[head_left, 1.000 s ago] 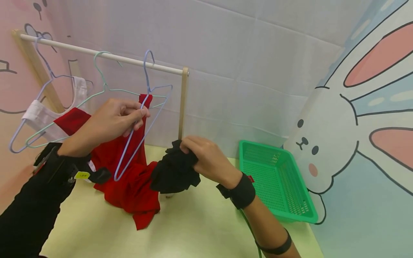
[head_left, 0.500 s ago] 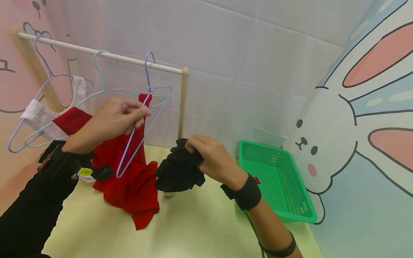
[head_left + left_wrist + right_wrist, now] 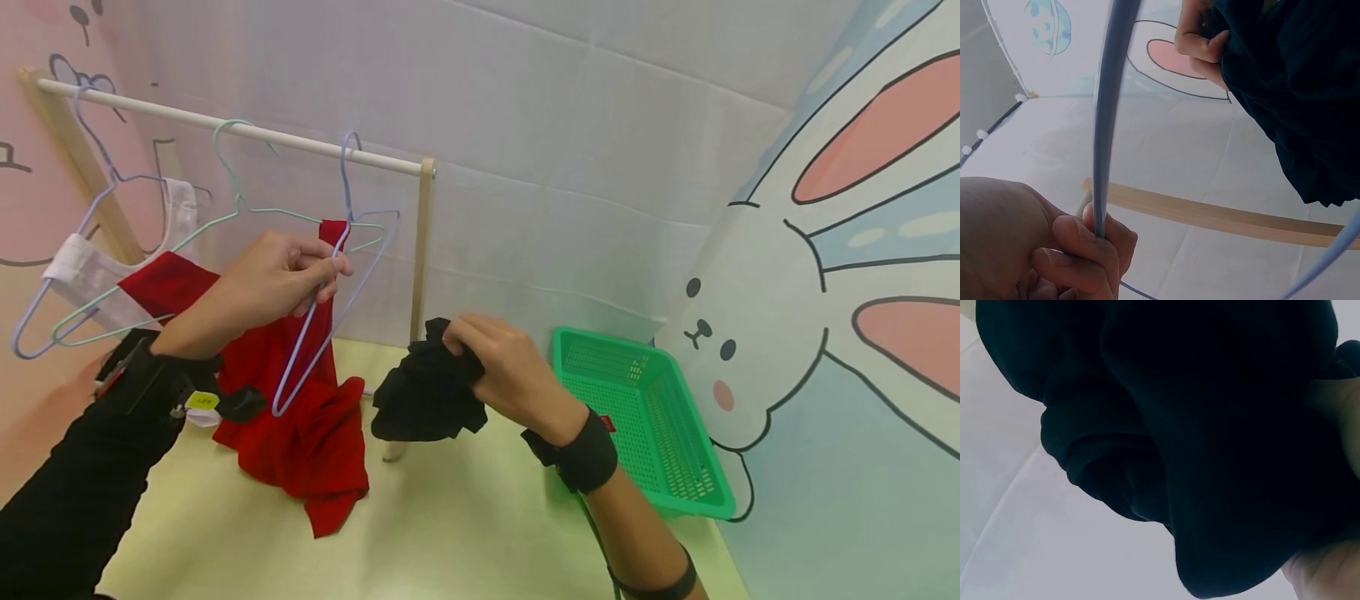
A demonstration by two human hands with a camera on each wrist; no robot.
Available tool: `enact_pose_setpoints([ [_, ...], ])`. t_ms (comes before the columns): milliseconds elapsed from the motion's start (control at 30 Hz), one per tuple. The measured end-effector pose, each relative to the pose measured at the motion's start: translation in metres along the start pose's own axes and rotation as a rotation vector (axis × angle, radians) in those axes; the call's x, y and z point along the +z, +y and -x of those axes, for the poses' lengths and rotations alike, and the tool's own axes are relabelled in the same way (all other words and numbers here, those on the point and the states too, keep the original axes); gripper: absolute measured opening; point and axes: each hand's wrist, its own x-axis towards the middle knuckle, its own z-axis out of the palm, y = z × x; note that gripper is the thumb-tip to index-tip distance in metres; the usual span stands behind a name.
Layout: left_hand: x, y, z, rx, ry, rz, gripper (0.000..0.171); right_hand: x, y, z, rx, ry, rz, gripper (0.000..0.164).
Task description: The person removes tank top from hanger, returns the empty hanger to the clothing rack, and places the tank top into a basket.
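Note:
My left hand [image 3: 288, 271] pinches one side of a lilac clothes hanger [image 3: 300, 357], whose hook stays over the white rail [image 3: 300, 143]. In the left wrist view the fingers curl around the hanger's wire [image 3: 1110, 119]. A bunched black garment [image 3: 426, 392] hangs from my right hand [image 3: 502, 362], gripped at its upper edge above the table. The right wrist view is mostly filled by that dark cloth [image 3: 1222, 462]; what kind of garment it is cannot be told. Behind my left hand, a red garment [image 3: 307, 442] drapes from a mint-green hanger [image 3: 225, 218] down to the table.
A white garment [image 3: 90, 271] hangs on another lilac hanger [image 3: 101, 200] at the rail's left end. The wooden post [image 3: 422, 250] holds up the rail's right end. At the right, a green plastic basket [image 3: 720, 467] stands on the pale yellow table [image 3: 465, 533] by the wall.
My right hand has drifted slightly right with the black garment, away from the red one. The lilac hanger has tilted and dropped a little in my left hand's pinch.

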Motion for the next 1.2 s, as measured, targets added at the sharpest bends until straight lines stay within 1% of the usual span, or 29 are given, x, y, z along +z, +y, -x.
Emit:
enact_pose_setpoints([
  [100,0.001,-0.001,0.000,-0.002,-0.001,-0.012,0.028,-0.002,0.002,0.002,0.014,-0.003,0.003,0.036],
  [300,0.004,-0.001,-0.002,-0.010,-0.005,-0.008,0.027,-0.008,0.009,0.007,0.038,-0.008,0.015,0.036],
  [533,0.007,-0.003,-0.005,-0.036,-0.023,-0.010,0.029,-0.019,0.016,0.015,0.082,0.001,0.040,0.039],
  [767,0.011,-0.006,-0.008,-0.057,-0.037,0.015,0.030,-0.028,0.023,0.023,0.119,0.009,0.057,0.039],
  [967,0.013,-0.006,-0.008,-0.040,-0.048,0.023,0.028,-0.036,0.028,0.029,0.147,0.011,0.078,0.035],
  [1200,0.013,-0.005,-0.009,-0.015,-0.045,0.030,0.028,-0.046,0.038,0.035,0.184,0.026,0.088,0.038],
])
